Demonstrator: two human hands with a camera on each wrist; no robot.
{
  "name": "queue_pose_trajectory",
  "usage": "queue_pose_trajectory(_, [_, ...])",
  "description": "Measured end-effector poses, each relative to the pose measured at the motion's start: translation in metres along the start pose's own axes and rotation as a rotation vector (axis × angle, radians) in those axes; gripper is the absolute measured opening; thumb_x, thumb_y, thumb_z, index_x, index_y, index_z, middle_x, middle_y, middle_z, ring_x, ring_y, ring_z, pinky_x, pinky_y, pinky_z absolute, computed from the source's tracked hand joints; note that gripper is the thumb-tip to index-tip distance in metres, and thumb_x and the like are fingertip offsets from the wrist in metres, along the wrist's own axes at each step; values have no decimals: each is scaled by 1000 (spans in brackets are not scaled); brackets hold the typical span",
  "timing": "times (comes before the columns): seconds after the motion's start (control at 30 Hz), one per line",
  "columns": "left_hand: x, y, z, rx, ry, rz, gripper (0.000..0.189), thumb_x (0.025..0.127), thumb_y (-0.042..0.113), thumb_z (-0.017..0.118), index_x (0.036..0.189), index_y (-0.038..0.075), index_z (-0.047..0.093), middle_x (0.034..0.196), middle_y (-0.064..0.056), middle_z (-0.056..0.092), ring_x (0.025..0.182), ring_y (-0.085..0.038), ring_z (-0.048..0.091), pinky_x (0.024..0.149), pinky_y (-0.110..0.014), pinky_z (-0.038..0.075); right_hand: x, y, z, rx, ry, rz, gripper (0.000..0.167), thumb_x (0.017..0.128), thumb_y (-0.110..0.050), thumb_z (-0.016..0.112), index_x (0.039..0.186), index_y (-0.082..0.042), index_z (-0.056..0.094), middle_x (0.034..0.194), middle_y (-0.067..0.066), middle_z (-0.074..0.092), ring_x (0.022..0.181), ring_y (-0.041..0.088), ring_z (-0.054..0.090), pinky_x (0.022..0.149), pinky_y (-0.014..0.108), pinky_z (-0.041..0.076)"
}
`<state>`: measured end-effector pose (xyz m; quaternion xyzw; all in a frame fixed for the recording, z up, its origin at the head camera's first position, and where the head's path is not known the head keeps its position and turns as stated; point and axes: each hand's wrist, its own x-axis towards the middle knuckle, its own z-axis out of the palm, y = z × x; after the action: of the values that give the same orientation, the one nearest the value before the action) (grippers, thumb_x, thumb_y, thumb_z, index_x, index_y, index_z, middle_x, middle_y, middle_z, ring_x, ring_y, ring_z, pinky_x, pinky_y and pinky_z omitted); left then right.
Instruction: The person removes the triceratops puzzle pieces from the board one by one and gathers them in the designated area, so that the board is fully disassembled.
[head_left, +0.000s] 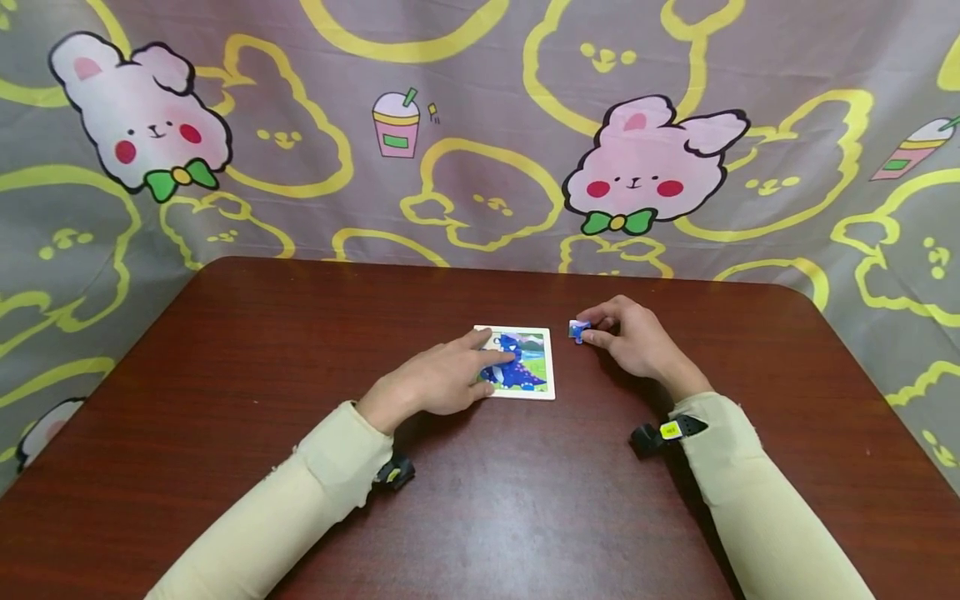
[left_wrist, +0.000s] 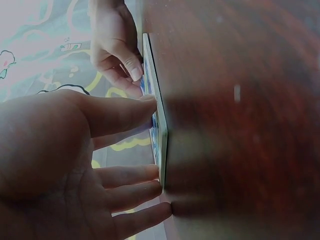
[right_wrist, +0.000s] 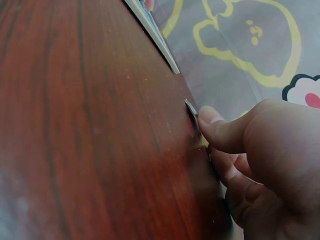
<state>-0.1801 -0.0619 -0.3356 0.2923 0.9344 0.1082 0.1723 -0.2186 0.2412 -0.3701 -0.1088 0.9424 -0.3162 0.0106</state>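
A square jigsaw puzzle (head_left: 531, 365) in a white frame lies on the table, its picture a blue dinosaur on green grass. Across its left side rests my left hand (head_left: 442, 375), fingers spread and straight, the index finger touching the picture. In the left wrist view the left thumb and fingertips (left_wrist: 150, 172) lie over the frame's edge. To the right of the frame, my right hand (head_left: 633, 337) pinches a small blue puzzle piece (head_left: 576, 330) between thumb and fingers. The right wrist view shows this piece (right_wrist: 190, 107) edge-on at the thumb tip, close over the table.
The brown wooden table (head_left: 465, 517) reaches back to a hanging curtain (head_left: 480, 108) with cartoon rabbits and yellow outlines. Black wrist cameras (head_left: 648, 440) are strapped beneath both wrists, near the cream sleeves (head_left: 757, 492).
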Motion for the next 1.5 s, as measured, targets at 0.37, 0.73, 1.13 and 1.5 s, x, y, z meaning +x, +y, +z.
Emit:
queue_pose_trajectory(0.37, [0,0,0,2,5,10,57,108,31,63,162,28,46,177,-16,25,162,-35,32,126,-53,39,0,1,0,-3,6,4,26,102,-12,72,127,-6,75,120,15,63,107,30,62,90,40,49])
queue_pose_trajectory(0.73, [-1,1,0,3,-1,4,57,108,31,63,162,28,46,177,-16,24,163,-35,31,126,-52,39,0,1,0,-9,19,11,25,101,-11,72,126,-5,76,118,15,63,105,30,66,91,40,50])
queue_pose_trajectory(1.13, [-1,1,-1,7,-7,-2,57,108,32,63,163,28,46,177,-15,24,162,-35,31,126,-52,38,0,2,0,-3,16,19,25,101,-12,73,126,-6,76,119,15,62,106,30,66,91,40,51])
queue_pose_trajectory(1.5, [-1,2,-1,6,-11,-10,57,108,32,62,163,29,45,178,-15,23,163,-34,29,127,-53,37,-1,3,0,1,12,16,25,102,-12,72,126,-7,76,120,15,62,107,31,64,93,43,50])
